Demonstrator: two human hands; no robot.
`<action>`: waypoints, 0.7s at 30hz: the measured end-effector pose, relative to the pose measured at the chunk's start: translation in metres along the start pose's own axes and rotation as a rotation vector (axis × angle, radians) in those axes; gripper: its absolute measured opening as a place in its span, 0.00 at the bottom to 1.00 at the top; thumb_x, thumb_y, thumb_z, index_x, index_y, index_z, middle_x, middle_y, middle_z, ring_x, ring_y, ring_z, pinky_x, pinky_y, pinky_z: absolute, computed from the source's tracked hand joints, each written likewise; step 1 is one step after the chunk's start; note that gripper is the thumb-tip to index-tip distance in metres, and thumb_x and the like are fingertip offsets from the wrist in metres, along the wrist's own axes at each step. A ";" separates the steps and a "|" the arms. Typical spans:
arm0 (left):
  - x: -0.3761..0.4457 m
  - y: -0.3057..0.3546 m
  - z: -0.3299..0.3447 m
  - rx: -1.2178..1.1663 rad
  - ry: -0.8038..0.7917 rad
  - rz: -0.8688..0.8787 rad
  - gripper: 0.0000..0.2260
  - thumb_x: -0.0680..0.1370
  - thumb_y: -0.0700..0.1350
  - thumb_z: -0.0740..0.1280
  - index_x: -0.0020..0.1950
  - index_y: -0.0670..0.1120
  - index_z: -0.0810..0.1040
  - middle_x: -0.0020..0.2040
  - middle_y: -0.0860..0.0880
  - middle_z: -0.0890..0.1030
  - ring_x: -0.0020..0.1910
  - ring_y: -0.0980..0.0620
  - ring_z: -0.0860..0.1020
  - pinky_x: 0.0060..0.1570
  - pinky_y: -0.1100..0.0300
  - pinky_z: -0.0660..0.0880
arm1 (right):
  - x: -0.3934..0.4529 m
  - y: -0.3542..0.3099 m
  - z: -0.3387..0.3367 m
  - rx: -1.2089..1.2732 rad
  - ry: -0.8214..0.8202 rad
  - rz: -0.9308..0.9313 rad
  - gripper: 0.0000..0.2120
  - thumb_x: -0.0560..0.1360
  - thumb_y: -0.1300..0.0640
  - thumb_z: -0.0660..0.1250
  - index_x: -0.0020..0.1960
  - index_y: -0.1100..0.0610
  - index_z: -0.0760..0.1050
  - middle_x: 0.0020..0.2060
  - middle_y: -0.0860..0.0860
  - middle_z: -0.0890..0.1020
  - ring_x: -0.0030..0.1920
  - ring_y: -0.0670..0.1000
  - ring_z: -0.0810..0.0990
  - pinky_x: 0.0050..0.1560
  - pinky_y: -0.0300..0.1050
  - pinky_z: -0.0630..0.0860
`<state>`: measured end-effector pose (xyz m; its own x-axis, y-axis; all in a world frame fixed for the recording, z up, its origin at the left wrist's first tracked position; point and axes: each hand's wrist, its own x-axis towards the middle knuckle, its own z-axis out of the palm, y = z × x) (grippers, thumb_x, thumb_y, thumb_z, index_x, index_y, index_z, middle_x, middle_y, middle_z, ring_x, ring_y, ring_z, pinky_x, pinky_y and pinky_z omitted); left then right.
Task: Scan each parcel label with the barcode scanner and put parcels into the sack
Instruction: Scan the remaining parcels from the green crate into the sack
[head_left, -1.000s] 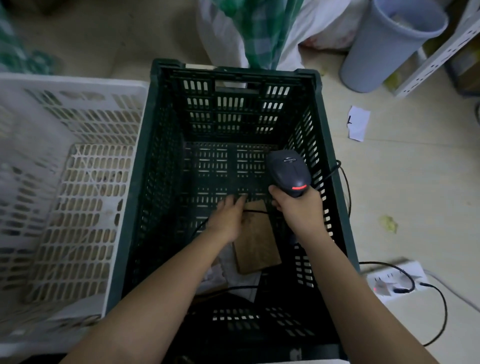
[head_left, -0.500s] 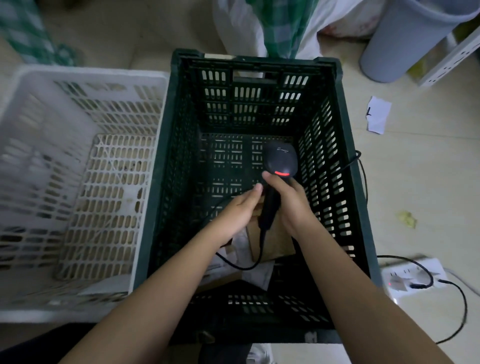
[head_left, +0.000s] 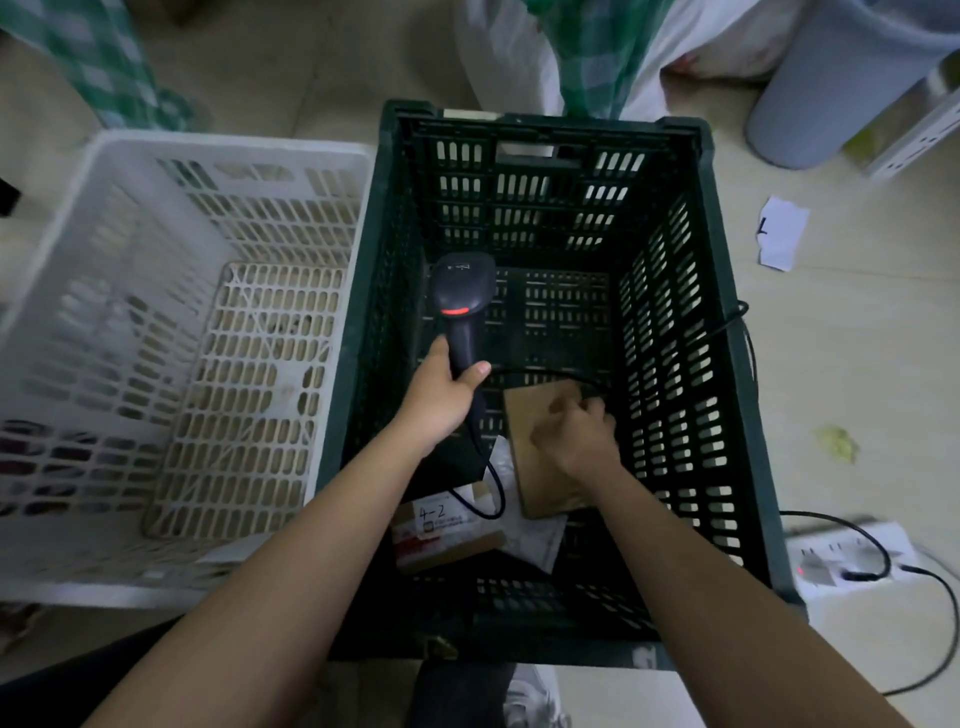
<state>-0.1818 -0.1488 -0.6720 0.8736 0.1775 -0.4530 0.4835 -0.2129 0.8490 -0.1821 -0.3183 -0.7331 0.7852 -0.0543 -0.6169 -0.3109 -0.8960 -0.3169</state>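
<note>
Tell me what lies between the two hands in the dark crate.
Head view: the black scanner cable runs between left hand and right hand, over crate floor.

The floor (head_left: 857, 364) carries a dark crate (head_left: 737, 415), a white crate (head_left: 78, 218) touching its left side, a bin (head_left: 831, 88), a paper scrap (head_left: 783, 234) and a power strip (head_left: 852, 556).

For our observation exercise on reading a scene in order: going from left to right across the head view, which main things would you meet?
White crate → barcode scanner, gripped by the left hand → brown parcel under the right hand, inside the dark green crate → paper scrap on the floor.
</note>
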 end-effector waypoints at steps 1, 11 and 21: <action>0.002 -0.003 -0.001 0.000 -0.005 -0.004 0.13 0.80 0.44 0.64 0.64 0.45 0.69 0.57 0.47 0.76 0.57 0.49 0.74 0.56 0.57 0.70 | 0.000 -0.003 0.006 -0.049 -0.053 0.024 0.33 0.74 0.44 0.69 0.73 0.54 0.62 0.72 0.59 0.56 0.70 0.65 0.59 0.68 0.55 0.65; 0.008 -0.014 -0.007 0.052 -0.070 0.025 0.13 0.80 0.42 0.65 0.63 0.43 0.70 0.54 0.48 0.76 0.54 0.51 0.74 0.55 0.59 0.69 | 0.027 -0.013 0.041 -0.270 -0.192 0.177 0.55 0.69 0.33 0.70 0.78 0.46 0.34 0.76 0.62 0.34 0.75 0.71 0.40 0.69 0.73 0.54; 0.004 -0.010 -0.010 0.085 -0.108 0.083 0.14 0.79 0.43 0.65 0.64 0.45 0.70 0.57 0.50 0.76 0.58 0.53 0.73 0.57 0.59 0.68 | 0.033 0.015 0.021 0.706 -0.088 0.022 0.25 0.75 0.63 0.70 0.70 0.58 0.69 0.66 0.59 0.75 0.65 0.58 0.75 0.62 0.49 0.73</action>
<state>-0.1831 -0.1367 -0.6795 0.9093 0.0529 -0.4127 0.4084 -0.3040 0.8607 -0.1721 -0.3247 -0.7737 0.7377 -0.0064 -0.6751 -0.6223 -0.3944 -0.6762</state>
